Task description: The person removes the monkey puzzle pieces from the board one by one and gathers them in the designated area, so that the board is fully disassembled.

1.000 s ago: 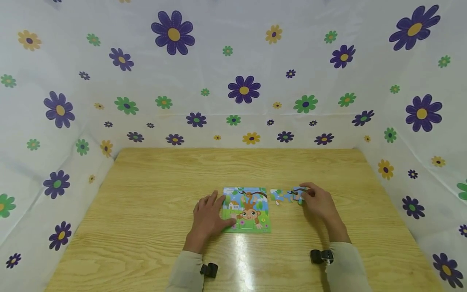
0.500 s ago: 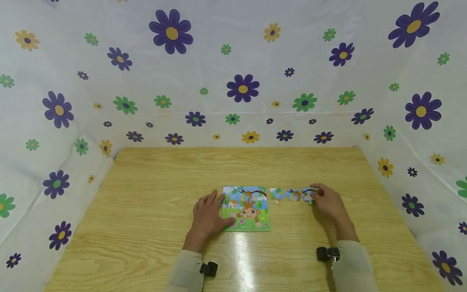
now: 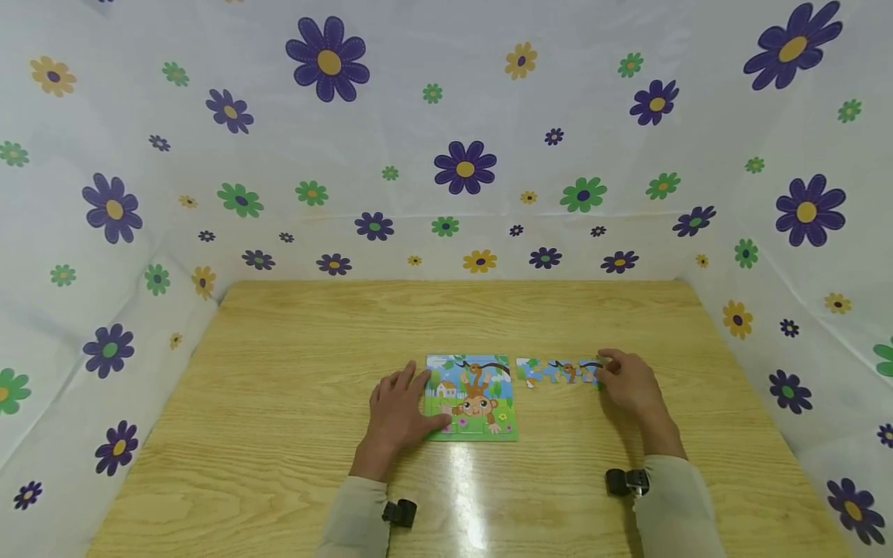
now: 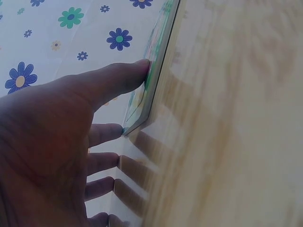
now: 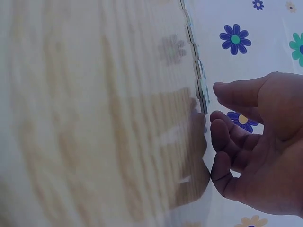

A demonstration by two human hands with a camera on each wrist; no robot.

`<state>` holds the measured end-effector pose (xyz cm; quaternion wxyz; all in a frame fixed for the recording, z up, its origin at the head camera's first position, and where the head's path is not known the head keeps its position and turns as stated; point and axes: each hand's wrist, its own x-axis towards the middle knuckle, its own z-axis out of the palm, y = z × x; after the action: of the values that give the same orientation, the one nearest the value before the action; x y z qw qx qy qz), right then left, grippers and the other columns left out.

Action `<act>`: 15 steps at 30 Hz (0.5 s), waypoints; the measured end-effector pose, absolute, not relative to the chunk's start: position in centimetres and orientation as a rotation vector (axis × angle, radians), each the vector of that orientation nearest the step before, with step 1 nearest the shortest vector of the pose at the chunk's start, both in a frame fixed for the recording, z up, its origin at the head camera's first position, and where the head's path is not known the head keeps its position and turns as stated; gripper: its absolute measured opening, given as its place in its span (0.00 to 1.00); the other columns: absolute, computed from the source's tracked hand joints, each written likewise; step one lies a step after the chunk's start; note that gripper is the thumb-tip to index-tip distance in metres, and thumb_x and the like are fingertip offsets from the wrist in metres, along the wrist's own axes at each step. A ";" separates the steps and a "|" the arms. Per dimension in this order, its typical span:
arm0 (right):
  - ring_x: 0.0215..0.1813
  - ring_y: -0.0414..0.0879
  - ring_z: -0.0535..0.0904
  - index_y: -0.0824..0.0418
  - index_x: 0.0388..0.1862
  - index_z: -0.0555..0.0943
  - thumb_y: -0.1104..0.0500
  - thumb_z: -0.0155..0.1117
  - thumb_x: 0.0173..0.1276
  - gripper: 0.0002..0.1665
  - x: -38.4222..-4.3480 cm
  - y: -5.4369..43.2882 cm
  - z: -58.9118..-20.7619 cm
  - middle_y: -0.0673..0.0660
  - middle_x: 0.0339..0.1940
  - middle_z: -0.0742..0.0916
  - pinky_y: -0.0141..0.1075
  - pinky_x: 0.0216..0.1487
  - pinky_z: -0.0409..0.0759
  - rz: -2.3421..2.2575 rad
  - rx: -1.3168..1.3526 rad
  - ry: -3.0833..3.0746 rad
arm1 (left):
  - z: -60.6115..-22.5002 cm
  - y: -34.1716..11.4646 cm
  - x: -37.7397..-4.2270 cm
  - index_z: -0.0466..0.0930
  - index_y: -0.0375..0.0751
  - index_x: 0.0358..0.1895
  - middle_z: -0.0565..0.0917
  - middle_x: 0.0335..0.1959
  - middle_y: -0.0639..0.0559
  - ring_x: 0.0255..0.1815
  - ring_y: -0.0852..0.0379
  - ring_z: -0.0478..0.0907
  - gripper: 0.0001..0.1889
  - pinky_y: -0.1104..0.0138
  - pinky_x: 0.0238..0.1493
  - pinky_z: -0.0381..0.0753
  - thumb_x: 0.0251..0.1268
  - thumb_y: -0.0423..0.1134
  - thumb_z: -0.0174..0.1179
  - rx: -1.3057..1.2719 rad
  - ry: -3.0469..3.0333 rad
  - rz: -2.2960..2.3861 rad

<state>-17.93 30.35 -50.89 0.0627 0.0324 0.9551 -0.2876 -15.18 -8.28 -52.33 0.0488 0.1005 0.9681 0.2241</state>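
A person works at a wooden table [image 3: 314, 325], the left hand [image 3: 398, 416] spread along the left edge of a monkey puzzle [image 3: 476, 397] lying flat just below the center of the frame. The thumb rests on its lower left corner while the forefinger meets the side, a hold that appears meant to keep the puzzle from sliding.

To the right of center, a row of loose pieces [image 3: 563, 370] lies picture side up beside the puzzle's upper right corner, probably lined up so that each can be seen and reached. Their sky and branch echo the top of the puzzle.

The right hand [image 3: 631, 381] is at the row's right end, thumb and loosely bent fingers apart, with nothing visibly pinched between them; whether a fingertip touches the end piece [image 3: 589, 372] cannot be told. The placing suggests attention to the row's outer end. A flowered cloth [image 3: 391, 46] fills the upper frame.
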 end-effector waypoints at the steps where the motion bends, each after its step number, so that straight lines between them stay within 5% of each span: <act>1: 0.53 0.66 0.76 0.69 0.67 0.69 0.58 0.54 0.73 0.27 -17.9 30.3 -50.9 0.72 0.52 0.80 0.56 0.49 0.76 -0.880 0.100 2.885 | -52.4 -8.3 -15.2 0.65 0.49 0.72 0.60 0.76 0.43 0.72 0.36 0.59 0.43 0.38 0.67 0.59 0.53 0.64 0.65 0.306 2.952 0.680; 15: 0.50 0.58 0.78 0.65 0.66 0.72 0.58 0.57 0.73 0.25 -18.3 26.0 -51.0 0.66 0.50 0.80 0.45 0.43 0.80 -1.106 -0.025 2.857 | -52.7 -8.6 -15.3 0.63 0.49 0.73 0.58 0.77 0.43 0.73 0.36 0.58 0.44 0.39 0.69 0.57 0.55 0.65 0.63 0.322 2.936 0.657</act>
<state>-18.28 26.02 -50.97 0.0388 -0.0080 0.9319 -0.3605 -15.33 -8.56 -52.70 0.0579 0.1061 0.9687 0.2167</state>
